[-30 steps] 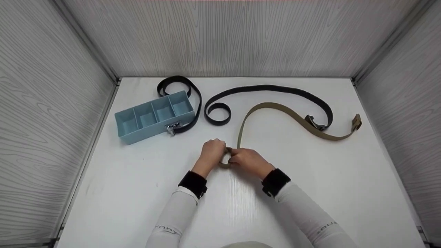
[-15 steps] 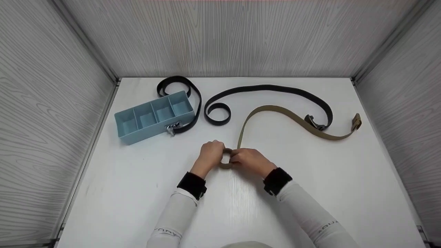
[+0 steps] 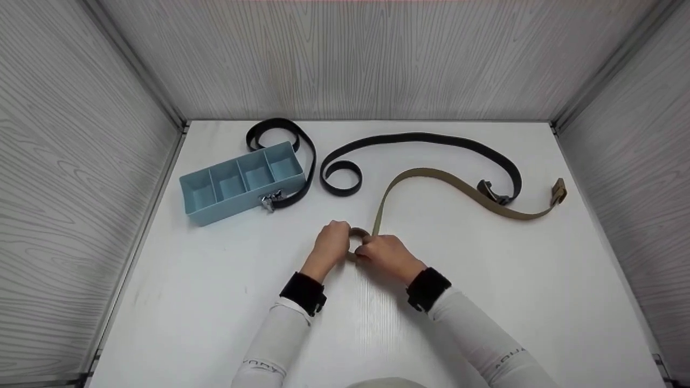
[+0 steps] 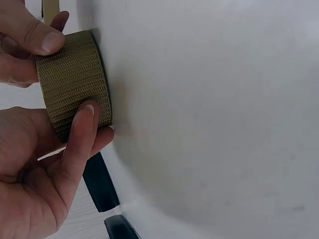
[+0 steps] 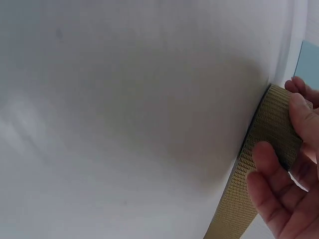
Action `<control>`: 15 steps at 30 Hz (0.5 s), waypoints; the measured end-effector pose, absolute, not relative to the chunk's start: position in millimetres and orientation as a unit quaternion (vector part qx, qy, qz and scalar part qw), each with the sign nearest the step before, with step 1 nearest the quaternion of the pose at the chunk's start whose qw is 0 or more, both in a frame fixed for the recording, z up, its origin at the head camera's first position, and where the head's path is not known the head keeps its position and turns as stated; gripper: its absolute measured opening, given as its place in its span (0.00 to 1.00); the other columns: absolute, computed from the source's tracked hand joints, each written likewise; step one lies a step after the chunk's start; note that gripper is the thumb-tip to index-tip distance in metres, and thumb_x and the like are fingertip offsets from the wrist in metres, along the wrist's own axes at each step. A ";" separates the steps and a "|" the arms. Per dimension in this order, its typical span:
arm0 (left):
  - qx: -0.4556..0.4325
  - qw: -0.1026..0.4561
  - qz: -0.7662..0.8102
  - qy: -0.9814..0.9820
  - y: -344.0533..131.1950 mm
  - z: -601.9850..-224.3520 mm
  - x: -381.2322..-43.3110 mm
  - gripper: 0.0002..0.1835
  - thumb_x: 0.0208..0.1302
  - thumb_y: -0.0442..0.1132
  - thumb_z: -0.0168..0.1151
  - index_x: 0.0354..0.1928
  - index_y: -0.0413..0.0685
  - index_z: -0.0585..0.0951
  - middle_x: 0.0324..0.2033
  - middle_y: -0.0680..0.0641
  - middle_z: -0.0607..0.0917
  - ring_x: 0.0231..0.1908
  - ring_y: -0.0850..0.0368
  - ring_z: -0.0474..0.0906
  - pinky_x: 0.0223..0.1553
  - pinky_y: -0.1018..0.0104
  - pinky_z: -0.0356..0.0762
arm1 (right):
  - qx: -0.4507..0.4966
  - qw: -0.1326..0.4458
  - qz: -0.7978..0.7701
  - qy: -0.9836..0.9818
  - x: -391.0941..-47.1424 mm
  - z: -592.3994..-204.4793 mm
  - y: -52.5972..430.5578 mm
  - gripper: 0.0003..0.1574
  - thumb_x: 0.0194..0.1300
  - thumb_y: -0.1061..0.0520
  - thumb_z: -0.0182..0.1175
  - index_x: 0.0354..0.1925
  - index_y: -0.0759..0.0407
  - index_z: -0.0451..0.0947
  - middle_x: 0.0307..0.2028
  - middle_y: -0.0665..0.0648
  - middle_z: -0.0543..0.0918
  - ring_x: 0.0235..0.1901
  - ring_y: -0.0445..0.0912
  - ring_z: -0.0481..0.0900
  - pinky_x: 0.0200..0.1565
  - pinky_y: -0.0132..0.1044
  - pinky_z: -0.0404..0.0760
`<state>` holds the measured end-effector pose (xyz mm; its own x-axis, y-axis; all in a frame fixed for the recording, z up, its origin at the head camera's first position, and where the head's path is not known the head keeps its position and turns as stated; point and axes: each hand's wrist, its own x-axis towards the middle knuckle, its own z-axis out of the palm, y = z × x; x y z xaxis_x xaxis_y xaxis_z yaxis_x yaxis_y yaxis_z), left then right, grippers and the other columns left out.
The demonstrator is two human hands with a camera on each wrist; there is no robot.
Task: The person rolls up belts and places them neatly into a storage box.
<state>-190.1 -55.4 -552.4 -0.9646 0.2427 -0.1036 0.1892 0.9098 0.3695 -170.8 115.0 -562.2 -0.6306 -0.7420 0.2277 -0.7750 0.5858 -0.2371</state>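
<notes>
The left hand [image 3: 330,245] and right hand [image 3: 391,256] pinched a ribbed brown belt [image 3: 456,183], coiled between them mid-way up the table [image 3: 512,280], its length curving right to a brown buckle [image 3: 559,191].

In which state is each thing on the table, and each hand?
Olive-brown woven strap: near end looped, rest lying in a curve.
Left hand: pinches the strap.
Right hand: pinches the strap.
Light-blue rectangular four-compartment box: upright, open-topped, no contents visible.
Black strap with silver buckle: far end looped, partly hidden by the box.
Black strap with dark buckle: one end coiled, rest curved.
</notes>
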 end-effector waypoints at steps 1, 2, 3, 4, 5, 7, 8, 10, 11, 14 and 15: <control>0.118 0.073 0.178 0.974 -56.2 -552.2 -190.5 0.09 0.58 0.24 0.58 0.34 0.40 0.86 0.33 0.39 0.86 0.35 0.43 0.84 0.36 0.51 0.79 | 0.428 0.043 0.166 -0.888 -171.0 -561.5 115.8 0.03 0.58 0.58 0.69 0.30 0.49 0.86 0.28 0.49 0.81 0.24 0.44 0.78 0.28 0.39 0.77; 0.126 0.072 0.173 0.974 -57.2 -552.0 -190.9 0.09 0.58 0.24 0.59 0.35 0.41 0.86 0.33 0.40 0.86 0.35 0.43 0.83 0.36 0.51 0.79 | 0.428 0.031 0.177 -0.886 -171.5 -560.7 117.0 0.03 0.58 0.59 0.70 0.31 0.50 0.87 0.31 0.49 0.82 0.27 0.44 0.79 0.30 0.39 0.78; 0.135 0.071 0.168 0.974 -58.4 -552.0 -191.3 0.10 0.57 0.24 0.60 0.35 0.43 0.87 0.33 0.41 0.86 0.35 0.43 0.83 0.35 0.51 0.79 | 0.429 0.020 0.185 -0.884 -172.3 -560.0 118.5 0.03 0.58 0.60 0.69 0.32 0.51 0.87 0.33 0.49 0.83 0.30 0.43 0.80 0.33 0.38 0.78; 0.144 0.071 0.164 0.973 -59.3 -552.3 -192.0 0.11 0.57 0.24 0.60 0.36 0.45 0.88 0.33 0.41 0.86 0.35 0.43 0.83 0.35 0.51 0.79 | 0.432 0.011 0.195 -0.880 -173.2 -559.4 120.1 0.04 0.58 0.61 0.69 0.33 0.52 0.87 0.35 0.50 0.83 0.32 0.44 0.81 0.35 0.38 0.79; 0.153 0.070 0.159 0.973 -60.2 -553.0 -192.6 0.13 0.57 0.25 0.61 0.38 0.47 0.88 0.34 0.42 0.86 0.35 0.44 0.83 0.35 0.51 0.79 | 0.434 0.002 0.202 -0.878 -174.1 -558.6 121.4 0.04 0.59 0.62 0.69 0.34 0.54 0.88 0.37 0.50 0.84 0.35 0.44 0.81 0.37 0.38 0.78; 0.169 0.066 0.152 0.971 -60.4 -554.8 -193.6 0.14 0.57 0.26 0.62 0.40 0.50 0.88 0.35 0.43 0.86 0.36 0.44 0.83 0.35 0.51 0.79 | 0.437 -0.009 0.211 -0.874 -175.6 -558.6 123.0 0.05 0.60 0.62 0.68 0.36 0.54 0.88 0.39 0.50 0.83 0.37 0.44 0.80 0.39 0.38 0.78; 0.175 0.062 0.149 0.971 -59.8 -555.4 -194.1 0.14 0.57 0.26 0.62 0.41 0.51 0.88 0.35 0.44 0.86 0.36 0.44 0.83 0.35 0.51 0.79 | 0.439 -0.009 0.212 -0.873 -175.9 -558.8 123.2 0.05 0.60 0.62 0.67 0.36 0.54 0.88 0.38 0.51 0.83 0.36 0.45 0.79 0.39 0.37 0.78; 0.176 0.055 0.143 0.972 -57.7 -556.0 -195.0 0.13 0.59 0.27 0.61 0.40 0.50 0.88 0.35 0.43 0.85 0.36 0.44 0.83 0.35 0.51 0.79 | 0.441 -0.002 0.211 -0.872 -175.9 -560.3 122.3 0.04 0.61 0.61 0.67 0.35 0.54 0.88 0.35 0.51 0.82 0.34 0.45 0.78 0.36 0.36 0.77; 0.170 0.052 0.143 0.974 -56.5 -555.6 -195.3 0.11 0.60 0.28 0.60 0.40 0.48 0.87 0.35 0.43 0.85 0.36 0.44 0.82 0.35 0.51 0.79 | 0.440 0.004 0.207 -0.874 -175.6 -561.2 121.2 0.04 0.62 0.61 0.66 0.34 0.53 0.88 0.34 0.51 0.81 0.32 0.45 0.77 0.35 0.36 0.77; 0.135 0.056 0.153 0.977 -53.7 -552.5 -195.2 0.07 0.61 0.29 0.59 0.36 0.43 0.85 0.34 0.41 0.85 0.35 0.43 0.83 0.35 0.51 0.79 | 0.432 0.033 0.193 -0.880 -174.0 -563.1 117.9 0.04 0.61 0.59 0.67 0.32 0.51 0.88 0.29 0.51 0.79 0.27 0.44 0.75 0.31 0.37 0.76; 0.120 0.062 0.160 0.978 -53.2 -551.7 -194.9 0.06 0.61 0.29 0.59 0.36 0.42 0.84 0.34 0.40 0.85 0.35 0.43 0.83 0.35 0.51 0.79 | 0.429 0.040 0.187 -0.883 -173.7 -563.6 116.7 0.03 0.61 0.58 0.67 0.32 0.51 0.88 0.28 0.51 0.78 0.26 0.45 0.75 0.30 0.37 0.76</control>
<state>-194.9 -53.2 -551.7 -0.9635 0.2543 -0.0831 0.2145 0.9199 0.3283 -173.7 116.7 -563.6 -0.6289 -0.7423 0.2313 -0.7723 0.5623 -0.2956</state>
